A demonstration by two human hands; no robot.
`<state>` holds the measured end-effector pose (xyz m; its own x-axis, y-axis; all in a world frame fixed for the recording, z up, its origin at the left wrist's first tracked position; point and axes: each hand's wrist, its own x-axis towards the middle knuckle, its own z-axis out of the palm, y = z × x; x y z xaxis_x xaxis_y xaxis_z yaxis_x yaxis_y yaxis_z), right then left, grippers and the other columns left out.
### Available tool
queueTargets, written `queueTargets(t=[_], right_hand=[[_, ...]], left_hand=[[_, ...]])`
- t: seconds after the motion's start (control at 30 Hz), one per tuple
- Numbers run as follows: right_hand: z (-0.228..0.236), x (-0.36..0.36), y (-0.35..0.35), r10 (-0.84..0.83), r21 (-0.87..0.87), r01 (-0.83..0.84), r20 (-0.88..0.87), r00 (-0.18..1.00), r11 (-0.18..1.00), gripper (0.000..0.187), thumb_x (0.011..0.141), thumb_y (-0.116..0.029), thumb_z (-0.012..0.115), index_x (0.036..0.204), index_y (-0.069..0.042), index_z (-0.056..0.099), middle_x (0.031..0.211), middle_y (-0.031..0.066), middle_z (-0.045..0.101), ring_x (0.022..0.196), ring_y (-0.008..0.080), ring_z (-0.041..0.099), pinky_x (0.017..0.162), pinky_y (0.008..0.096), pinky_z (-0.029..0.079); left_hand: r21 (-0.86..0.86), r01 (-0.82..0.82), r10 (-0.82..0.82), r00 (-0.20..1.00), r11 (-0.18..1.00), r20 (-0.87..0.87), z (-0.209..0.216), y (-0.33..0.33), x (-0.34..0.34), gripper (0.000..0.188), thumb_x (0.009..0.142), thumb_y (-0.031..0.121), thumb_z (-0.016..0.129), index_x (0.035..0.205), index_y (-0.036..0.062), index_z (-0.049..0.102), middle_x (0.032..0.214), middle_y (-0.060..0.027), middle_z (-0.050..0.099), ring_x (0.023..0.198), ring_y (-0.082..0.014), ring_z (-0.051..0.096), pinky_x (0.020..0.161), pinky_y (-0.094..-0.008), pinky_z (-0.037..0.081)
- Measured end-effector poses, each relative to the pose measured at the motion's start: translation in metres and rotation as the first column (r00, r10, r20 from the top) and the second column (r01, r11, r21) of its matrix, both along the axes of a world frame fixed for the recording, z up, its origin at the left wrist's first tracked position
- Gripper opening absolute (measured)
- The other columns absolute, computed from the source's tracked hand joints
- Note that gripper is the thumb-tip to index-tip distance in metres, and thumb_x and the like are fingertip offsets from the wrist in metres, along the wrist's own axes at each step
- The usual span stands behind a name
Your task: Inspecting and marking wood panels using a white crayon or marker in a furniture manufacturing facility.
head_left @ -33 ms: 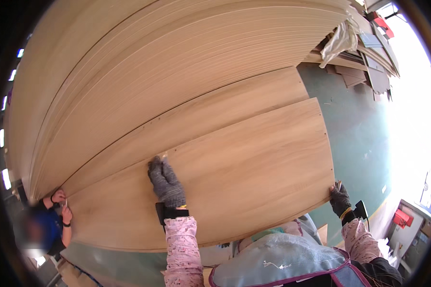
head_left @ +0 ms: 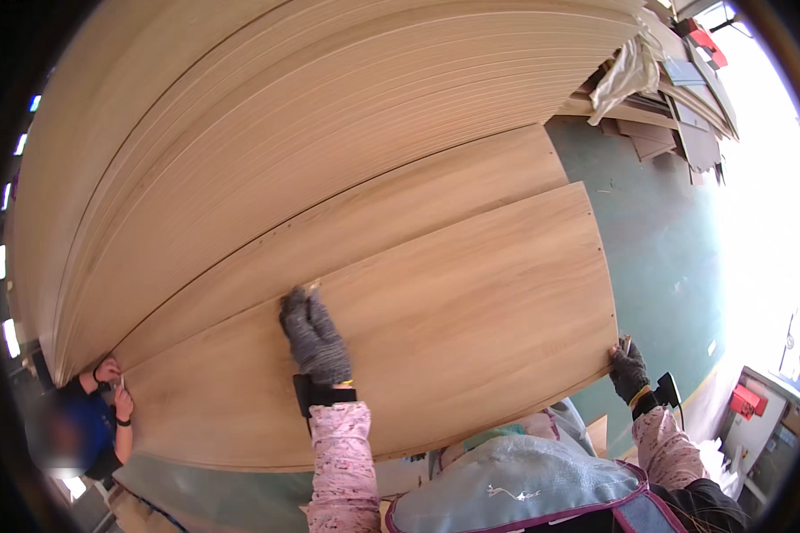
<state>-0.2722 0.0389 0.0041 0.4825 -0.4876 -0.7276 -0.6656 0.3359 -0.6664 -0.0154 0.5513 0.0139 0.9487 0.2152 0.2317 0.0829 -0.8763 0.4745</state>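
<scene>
A long wood-grain panel (head_left: 471, 302) lies in front of me, with small dark holes along its right end. My left hand (head_left: 318, 342), in a grey knitted glove, rests on the panel with its fingers stretched out flat toward the far long edge. A small pale bit shows at its fingertips; I cannot make out what it is. At the panel's near right corner, my right hand (head_left: 631, 371), also gloved, is closed round the edge. A thin pale piece sticks up by its fingers, too small to name. Under the far edge lies a second panel (head_left: 498, 164).
A tall stack of similar panels (head_left: 329, 115) rises beyond. At the left end, a co-worker (head_left: 93, 426) in blue has both hands at the panel. Board offcuts (head_left: 658, 133) and a white cloth (head_left: 627, 75) lie at the far right, above a green floor (head_left: 658, 240).
My left hand has slid slightly to the right over the panel. My right hand stays at the corner, and the whole view has shifted a little.
</scene>
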Motion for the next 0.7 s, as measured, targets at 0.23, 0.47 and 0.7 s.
queueTargets(t=[0.23,0.47,0.7], right_hand=[[0.009,0.007,-0.003,0.115,0.003,-0.115,-0.14,0.983,0.993,0.032,0.086,-0.025,0.07,0.111,-0.01,0.055,0.074,-0.0035,0.051,0.053,0.0075,0.045,0.043,0.0227,0.036],[0.017,0.013,0.001,0.142,0.041,-0.137,-0.183,0.973,0.99,0.04,0.081,-0.027,0.075,0.111,-0.011,0.054,0.078,-0.0036,0.051,0.059,0.0072,0.047,0.045,0.0225,0.038],[0.026,0.031,-0.008,0.53,0.176,-0.504,-0.17,0.831,0.846,0.052,0.079,-0.028,0.079,0.118,-0.006,0.053,0.095,0.0024,0.06,0.086,0.0137,0.058,0.075,0.0307,0.051]], left_hand=[[-0.119,0.447,-0.419,0.885,0.886,0.205,-0.024,-0.227,0.047,0.033,0.091,0.02,0.064,0.118,0.0019,0.054,0.11,-0.0226,0.059,0.11,-0.0403,0.055,0.101,-0.0525,0.041],[-0.512,0.807,-0.859,0.458,0.294,0.23,-0.021,-0.369,0.024,0.018,0.095,0.019,0.058,0.109,0.0071,0.056,0.098,-0.0154,0.062,0.091,-0.0368,0.058,0.081,-0.046,0.048],[-0.755,0.129,-0.44,0.87,0.643,-0.225,0.006,-0.265,0.028,0.025,0.101,0.018,0.05,0.12,0.0037,0.059,0.103,-0.014,0.065,0.095,-0.0239,0.064,0.083,-0.0359,0.051]])
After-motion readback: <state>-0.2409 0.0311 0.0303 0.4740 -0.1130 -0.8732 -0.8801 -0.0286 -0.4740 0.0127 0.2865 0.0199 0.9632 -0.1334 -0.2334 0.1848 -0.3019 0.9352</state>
